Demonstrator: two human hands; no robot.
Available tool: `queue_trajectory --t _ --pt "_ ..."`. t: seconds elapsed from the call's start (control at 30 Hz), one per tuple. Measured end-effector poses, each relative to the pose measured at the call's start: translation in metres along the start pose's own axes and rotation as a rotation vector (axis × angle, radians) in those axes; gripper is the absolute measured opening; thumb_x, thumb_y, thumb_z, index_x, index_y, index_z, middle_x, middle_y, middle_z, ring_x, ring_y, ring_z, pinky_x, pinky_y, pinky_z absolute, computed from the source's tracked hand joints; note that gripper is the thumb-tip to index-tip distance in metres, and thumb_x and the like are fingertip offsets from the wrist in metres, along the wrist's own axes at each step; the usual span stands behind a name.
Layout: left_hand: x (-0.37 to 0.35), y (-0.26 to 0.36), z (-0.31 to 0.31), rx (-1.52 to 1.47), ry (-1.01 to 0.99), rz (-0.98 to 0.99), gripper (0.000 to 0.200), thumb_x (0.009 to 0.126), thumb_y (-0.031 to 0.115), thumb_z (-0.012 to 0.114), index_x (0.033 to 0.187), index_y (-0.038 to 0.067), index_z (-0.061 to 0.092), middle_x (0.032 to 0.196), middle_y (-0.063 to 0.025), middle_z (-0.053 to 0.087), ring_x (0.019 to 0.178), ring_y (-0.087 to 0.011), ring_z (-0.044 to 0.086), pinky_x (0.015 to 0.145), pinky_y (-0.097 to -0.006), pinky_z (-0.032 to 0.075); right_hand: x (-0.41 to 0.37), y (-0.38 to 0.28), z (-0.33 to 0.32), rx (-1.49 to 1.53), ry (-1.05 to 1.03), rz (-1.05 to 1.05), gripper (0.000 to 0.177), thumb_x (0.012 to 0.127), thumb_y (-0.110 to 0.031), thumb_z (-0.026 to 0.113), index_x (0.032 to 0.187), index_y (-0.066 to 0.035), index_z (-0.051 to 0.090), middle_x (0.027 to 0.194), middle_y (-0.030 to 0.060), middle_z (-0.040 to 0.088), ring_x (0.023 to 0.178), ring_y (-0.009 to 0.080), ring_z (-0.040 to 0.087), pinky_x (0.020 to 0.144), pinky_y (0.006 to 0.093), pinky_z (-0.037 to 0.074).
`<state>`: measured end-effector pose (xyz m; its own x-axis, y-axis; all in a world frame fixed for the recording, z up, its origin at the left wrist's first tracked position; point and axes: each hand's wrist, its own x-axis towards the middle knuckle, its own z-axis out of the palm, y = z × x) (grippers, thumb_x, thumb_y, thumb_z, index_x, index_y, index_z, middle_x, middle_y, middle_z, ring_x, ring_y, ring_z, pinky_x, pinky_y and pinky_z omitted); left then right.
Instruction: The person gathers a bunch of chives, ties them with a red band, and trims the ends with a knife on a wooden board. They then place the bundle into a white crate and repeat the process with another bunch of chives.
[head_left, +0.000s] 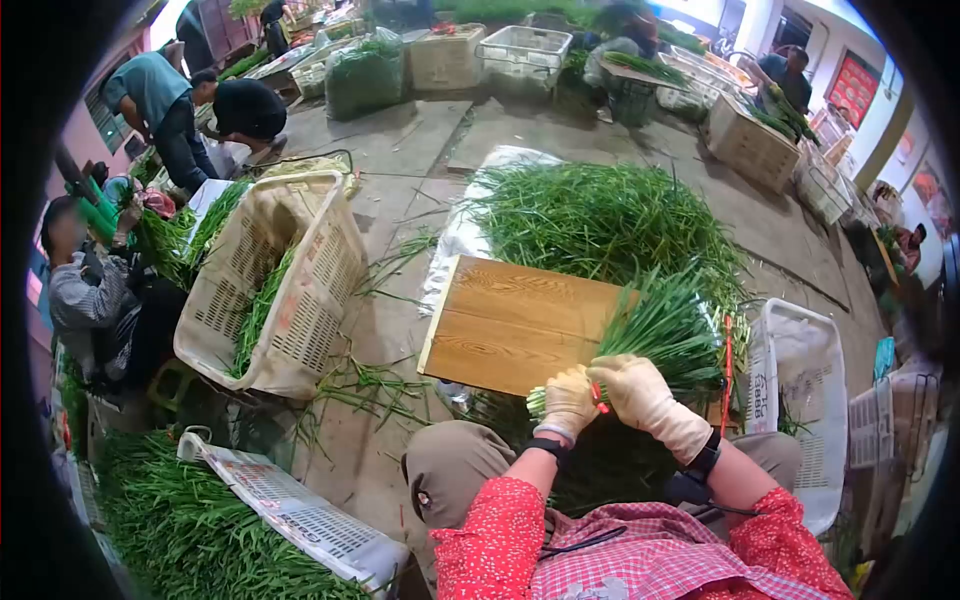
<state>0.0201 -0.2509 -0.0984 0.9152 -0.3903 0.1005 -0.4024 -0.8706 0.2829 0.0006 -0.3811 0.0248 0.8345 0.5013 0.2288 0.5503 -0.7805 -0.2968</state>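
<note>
Just past my knees, my left hand [570, 402], in a pale glove, is wrapped round the white stem ends of a bunch of garlic chives [662, 318]. My right hand [645, 395], gloved too, closes on the same bunch a little higher up, beside the left one. Between the hands shows a small red strip [599, 396], perhaps a tie; its ends are hidden. The long green leaves fan out away from me, over the right edge of a wooden board [515, 320]. Behind the board lies a big loose heap of chives [600, 215] on white sheeting [460, 245].
Red strips [728, 370] hang right of the bunch, near a white crate [810, 400]. A tilted crate [300, 300] with greens stands left; another crate [300, 520] lies by piled greens [200, 530] lower left. Several people work around, one seated [90, 300] at left. Loose leaves litter the floor.
</note>
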Motion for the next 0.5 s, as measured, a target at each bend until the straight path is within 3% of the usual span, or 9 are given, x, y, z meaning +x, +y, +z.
queue_trajectory --t 0.1,0.2,0.3,0.33,0.4,0.5 --pt "0.002 -0.005 0.002 -0.048 -0.012 0.022 0.058 0.068 0.049 0.078 0.102 0.006 0.057 0.092 -0.0095 0.067 0.084 -0.0255 0.068 0.072 -0.0399 0.053 -0.002 -0.006 0.009 -0.242 -0.211 -0.146 0.028 0.077 -0.012 0.066 0.105 -0.011 0.066 0.103 0.0115 0.069 0.099 0.0302 0.066 0.082 0.0402 0.051" --pt "0.003 -0.003 -0.002 -0.076 -0.056 -0.017 0.059 0.067 0.048 0.08 0.103 0.007 0.057 0.092 -0.0094 0.067 0.085 -0.0254 0.068 0.073 -0.0394 0.053 0.002 -0.014 0.016 -0.48 -0.429 -0.014 0.019 0.08 -0.018 0.064 0.098 -0.013 0.068 0.093 0.0086 0.069 0.093 0.0286 0.067 0.076 0.0403 0.051" --pt "0.001 -0.001 -0.009 -0.102 -0.024 -0.034 0.046 0.075 0.042 0.074 0.1 0.007 0.06 0.091 -0.014 0.067 0.083 -0.0303 0.069 0.072 -0.0419 0.054 -0.006 -0.009 0.027 -0.544 -0.396 0.02 0.017 0.083 -0.023 0.062 0.093 -0.012 0.07 0.086 0.008 0.07 0.085 0.0276 0.069 0.069 0.0407 0.052" --pt "0.002 -0.002 -0.002 -0.113 -0.005 -0.04 0.042 0.077 0.04 0.072 0.1 0.006 0.06 0.09 -0.0146 0.067 0.083 -0.0308 0.069 0.072 -0.042 0.054 -0.01 -0.003 0.037 -0.499 -0.331 0.026 0.014 0.082 -0.023 0.062 0.082 -0.012 0.071 0.077 0.0092 0.07 0.074 0.0281 0.069 0.062 0.0418 0.053" --pt "0.004 -0.004 0.006 -0.133 0.001 -0.046 0.03 0.082 0.031 0.063 0.099 0.006 0.06 0.088 -0.0157 0.068 0.082 -0.0323 0.069 0.072 -0.0427 0.054 -0.013 0.003 0.05 -0.496 -0.308 0.046 0.015 0.082 -0.022 0.062 0.077 -0.012 0.072 0.074 0.0098 0.07 0.07 0.028 0.07 0.06 0.0419 0.053" --pt "0.004 -0.004 0.009 -0.144 -0.012 -0.037 0.029 0.081 0.029 0.064 0.099 0.006 0.06 0.089 -0.0153 0.068 0.083 -0.0325 0.069 0.071 -0.0429 0.054 -0.011 0.006 0.059 -0.458 -0.344 0.106 0.017 0.079 -0.022 0.062 0.073 -0.011 0.073 0.072 0.0113 0.071 0.069 0.0289 0.071 0.061 0.0419 0.054"
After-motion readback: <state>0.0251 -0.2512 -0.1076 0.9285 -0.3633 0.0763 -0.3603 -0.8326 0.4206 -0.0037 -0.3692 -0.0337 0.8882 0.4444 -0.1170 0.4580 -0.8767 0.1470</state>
